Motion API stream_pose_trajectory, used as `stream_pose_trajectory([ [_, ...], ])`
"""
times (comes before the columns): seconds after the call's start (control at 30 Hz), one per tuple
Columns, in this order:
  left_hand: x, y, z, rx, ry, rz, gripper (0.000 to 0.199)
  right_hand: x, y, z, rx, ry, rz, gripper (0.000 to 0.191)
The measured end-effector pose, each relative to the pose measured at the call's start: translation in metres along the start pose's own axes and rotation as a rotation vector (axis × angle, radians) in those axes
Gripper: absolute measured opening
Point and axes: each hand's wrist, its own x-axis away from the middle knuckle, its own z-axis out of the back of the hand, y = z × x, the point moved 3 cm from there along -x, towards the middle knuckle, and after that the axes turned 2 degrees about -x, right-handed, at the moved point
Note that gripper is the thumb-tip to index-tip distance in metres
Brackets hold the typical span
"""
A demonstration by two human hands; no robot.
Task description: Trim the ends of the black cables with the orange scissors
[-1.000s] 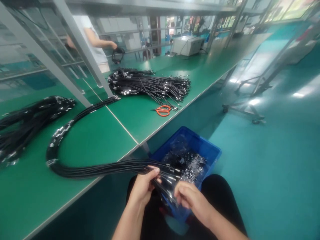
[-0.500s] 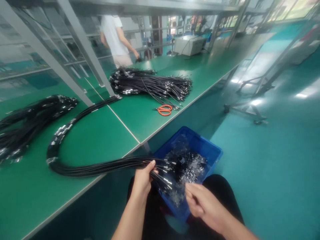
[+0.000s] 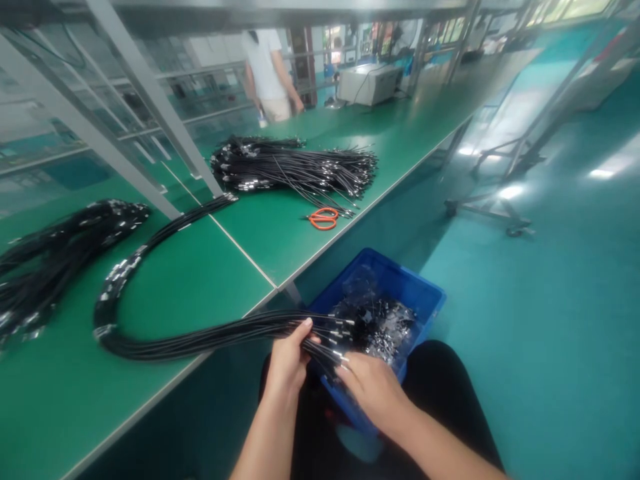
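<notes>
Right hand (image 3: 373,385) swings back to the tips (image 3: 338,354), so both hands meet the cables (image 3: 215,339): left hand (image 3: 290,360) clamps them just beside; whether the right fingers pinch, can't tell.

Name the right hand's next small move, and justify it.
Probably, the right hand should pinch one of the silver cable tips and draw it outward: it is right by them, and the left hand grips the black cable bundle just behind, leaving the tips fanned out.

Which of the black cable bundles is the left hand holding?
The long, curved bundle: the left hand grips it near its silver-tipped end. The heap by the orange-handled scissors and the pile at far left lie untouched.
</notes>
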Motion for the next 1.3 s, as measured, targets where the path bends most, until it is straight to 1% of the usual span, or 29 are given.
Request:
stream_pose_trajectory([
  [0.03, -0.001, 0.000, 0.000, 0.011, 0.002, 0.000, 0.018, 0.002, 0.000, 0.000, -0.012, -0.002, -0.001, 0.023],
  [0.1, -0.003, 0.002, 0.000, 0.036, 0.010, 0.001, 0.021, 0.008, 0.004, 0.004, -0.074, -0.060, -0.034, 0.028],
  [0.17, -0.006, 0.004, 0.000, 0.068, 0.016, 0.004, 0.023, 0.014, 0.015, 0.011, -0.168, -0.132, -0.104, 0.031],
  [0.2, -0.007, 0.005, 0.000, 0.085, 0.016, 0.006, 0.025, 0.017, 0.022, 0.015, -0.215, -0.147, -0.141, 0.032],
  [0.3, -0.008, 0.006, -0.002, 0.131, 0.009, 0.015, 0.027, 0.017, 0.041, 0.020, -0.323, -0.127, -0.201, 0.036],
  [0.37, -0.007, 0.007, -0.003, 0.151, 0.005, 0.019, 0.028, 0.011, 0.046, 0.014, -0.367, -0.118, -0.199, 0.039],
  [0.43, -0.006, 0.007, -0.004, 0.163, 0.005, 0.018, 0.027, 0.003, 0.043, 0.004, -0.387, -0.135, -0.175, 0.039],
  [0.53, -0.004, 0.008, -0.006, 0.173, 0.012, 0.014, 0.026, -0.008, 0.026, -0.009, -0.335, -0.127, -0.099, 0.029],
  [0.63, -0.004, 0.009, -0.007, 0.182, 0.016, 0.010, 0.024, -0.010, 0.011, -0.011, -0.246, -0.059, -0.003, 0.024],
  [0.7, -0.004, 0.009, -0.009, 0.190, 0.019, 0.013, 0.024, -0.007, 0.009, -0.008, -0.220, -0.043, 0.029, 0.029],
  [0.8, -0.004, 0.009, -0.011, 0.206, 0.031, 0.025, 0.025, -0.002, 0.020, 0.001, -0.221, -0.069, 0.016, 0.042],
  [0.87, -0.004, 0.010, -0.013, 0.217, 0.035, 0.033, 0.026, 0.000, 0.033, 0.008, -0.235, -0.081, -0.022, 0.045],
  [0.93, -0.004, 0.010, -0.014, 0.225, 0.031, 0.038, 0.026, -0.001, 0.044, 0.012, -0.252, -0.085, -0.067, 0.039],
  [1.0, -0.003, 0.011, -0.014, 0.232, 0.022, 0.039, 0.026, -0.005, 0.049, 0.010, -0.260, -0.105, -0.093, 0.030],
  [1.07, -0.003, 0.011, -0.014, 0.239, 0.019, 0.040, 0.026, -0.009, 0.048, 0.005, -0.254, -0.133, -0.094, 0.022],
  [1.13, -0.003, 0.012, -0.015, 0.241, 0.022, 0.042, 0.025, -0.014, 0.043, 0.000, -0.240, -0.149, -0.085, 0.020],
  [1.23, -0.003, 0.014, -0.015, 0.242, 0.025, 0.045, 0.026, -0.016, 0.033, -0.002, -0.238, -0.151, -0.080, 0.021],
  [1.3, -0.004, 0.014, -0.015, 0.246, 0.026, 0.044, 0.027, -0.013, 0.026, 0.002, -0.246, -0.151, -0.074, 0.023],
])
